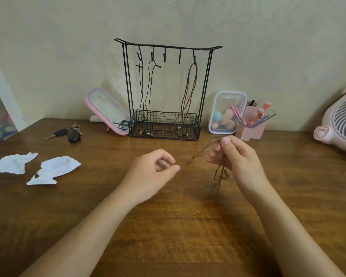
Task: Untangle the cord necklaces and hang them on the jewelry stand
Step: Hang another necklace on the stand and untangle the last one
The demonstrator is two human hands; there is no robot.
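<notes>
A black wire jewelry stand (206, 76) with a mesh basket base stands at the back of the wooden table. Two black cord necklaces (141, 90) hang from its two left hooks, and a brown cord necklace (192, 90) hangs from the rightmost hook; their pendants lie in the basket. The two middle hooks are bare. My right hand (240, 156) pinches another brown cord necklace (218, 172) above the table, its small metal pendant dangling by my palm. My left hand (154, 172) hovers just left of the cord's loose end, fingers curled, holding nothing.
Left of the stand are a pink mirror (108, 110), car keys (68, 133) and two torn white paper pieces (54, 168). To the right stand a clear box of sponges (226, 112), a pink brush holder (252, 128) and a pink fan (340, 120).
</notes>
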